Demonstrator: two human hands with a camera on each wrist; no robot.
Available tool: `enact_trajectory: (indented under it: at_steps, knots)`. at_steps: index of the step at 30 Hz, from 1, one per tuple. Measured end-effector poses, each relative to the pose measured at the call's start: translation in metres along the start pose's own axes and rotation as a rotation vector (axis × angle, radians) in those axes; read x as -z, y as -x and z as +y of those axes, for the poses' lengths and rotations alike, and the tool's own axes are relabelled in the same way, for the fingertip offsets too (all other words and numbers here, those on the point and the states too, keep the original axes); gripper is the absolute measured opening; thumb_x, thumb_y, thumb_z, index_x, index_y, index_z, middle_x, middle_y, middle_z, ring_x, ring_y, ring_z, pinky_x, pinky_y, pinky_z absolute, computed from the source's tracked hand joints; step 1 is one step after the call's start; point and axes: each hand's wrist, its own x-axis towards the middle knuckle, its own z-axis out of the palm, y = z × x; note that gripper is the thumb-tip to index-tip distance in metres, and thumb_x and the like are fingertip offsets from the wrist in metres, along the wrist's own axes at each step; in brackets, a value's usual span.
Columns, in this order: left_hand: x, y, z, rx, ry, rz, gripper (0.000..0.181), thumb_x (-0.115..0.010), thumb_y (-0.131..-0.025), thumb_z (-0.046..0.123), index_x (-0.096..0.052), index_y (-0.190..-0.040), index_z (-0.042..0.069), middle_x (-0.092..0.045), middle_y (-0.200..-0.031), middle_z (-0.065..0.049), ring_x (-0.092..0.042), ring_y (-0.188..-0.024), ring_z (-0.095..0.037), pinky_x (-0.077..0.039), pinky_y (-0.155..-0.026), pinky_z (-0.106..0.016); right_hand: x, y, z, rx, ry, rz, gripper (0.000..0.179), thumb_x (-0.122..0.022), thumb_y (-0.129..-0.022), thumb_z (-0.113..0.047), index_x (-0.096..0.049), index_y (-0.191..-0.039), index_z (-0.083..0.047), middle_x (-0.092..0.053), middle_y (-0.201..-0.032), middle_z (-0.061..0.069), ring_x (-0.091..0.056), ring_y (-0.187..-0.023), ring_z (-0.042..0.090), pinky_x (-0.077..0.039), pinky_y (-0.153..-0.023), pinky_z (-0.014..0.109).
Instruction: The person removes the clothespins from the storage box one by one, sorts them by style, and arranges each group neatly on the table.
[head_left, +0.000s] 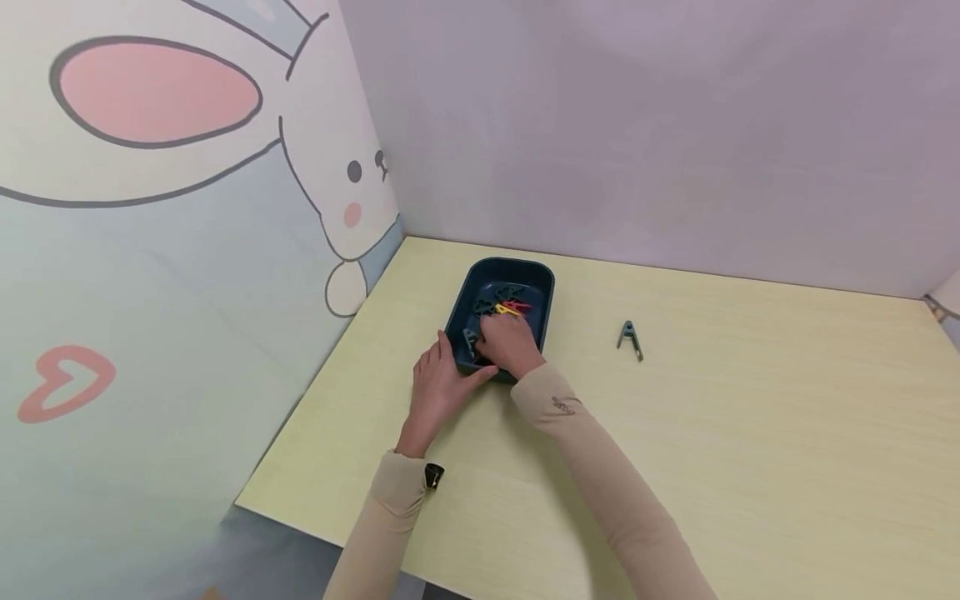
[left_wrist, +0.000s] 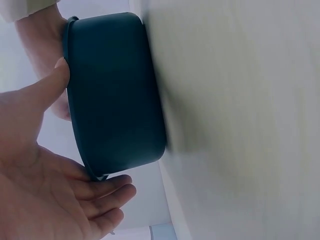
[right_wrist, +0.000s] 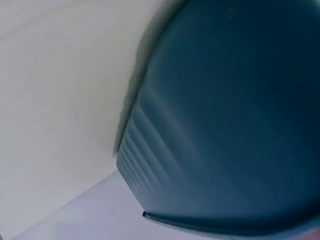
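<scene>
A dark teal plastic bin (head_left: 550, 308) stands on the table with several small spring clips in it. Among them show a red clip (head_left: 516, 306), a yellow clip (head_left: 507, 310), dark green clips (head_left: 510, 292) and a grey-green clip (head_left: 470, 340). My left hand (head_left: 438, 383) steadies the bin's near left corner, its thumb at the near rim and its fairly straight fingers along the left side. Reaching down inside the bin, my right hand (head_left: 510, 342) has its knuckles up and its fingertips hidden; I cannot tell whether it holds a clip.
A lone grey-green spring clip (head_left: 630, 339) lies on the pale wooden table (head_left: 750, 417), right of the bin. Behind the table rises a plain light wall (head_left: 637, 142), and a wall with a rabbit drawing (head_left: 187, 292) borders its left side.
</scene>
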Motion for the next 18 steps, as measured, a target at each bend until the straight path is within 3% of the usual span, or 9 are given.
enact_trajectory:
  at_steps: [5, 12, 18]
  knots:
    - [-0.001, 0.0, 0.001, 0.0, 0.004, -0.004, 0.118, -0.076, -0.088, 0.06, -0.017, -0.158, -0.014, -0.035, -0.157, -0.033, -0.035, -0.143, -0.048, -0.024, -0.12, -0.057, 0.008, 0.012, 0.003, 0.027, -0.004, 0.128, 0.017, -0.07, -0.096, -0.017, -0.064, -0.082, -0.008, -0.064, -0.076, 0.007, -0.065, -0.078, 0.028, -0.055, -0.075, 0.046]
    - [-0.002, 0.0, 0.001, 0.004, 0.008, -0.007, 0.119, -0.075, -0.087, 0.062, -0.017, -0.159, -0.013, -0.035, -0.158, -0.032, -0.034, -0.144, -0.049, -0.022, -0.121, -0.057, 0.019, 0.033, 0.009, 0.044, -0.04, 0.291, 0.015, -0.068, -0.096, -0.014, -0.063, -0.083, -0.008, -0.066, -0.083, 0.008, -0.063, -0.087, 0.03, -0.053, -0.077, 0.046]
    - [0.0, 0.0, 0.001, 0.013, 0.012, -0.008, 0.119, -0.075, -0.087, 0.062, -0.017, -0.159, -0.012, -0.035, -0.158, -0.033, -0.033, -0.144, -0.049, -0.021, -0.121, -0.058, 0.024, 0.049, 0.018, 0.021, -0.053, 0.399, 0.012, -0.07, -0.095, -0.014, -0.065, -0.089, -0.004, -0.069, -0.09, 0.012, -0.057, -0.08, 0.029, -0.05, -0.071, 0.043]
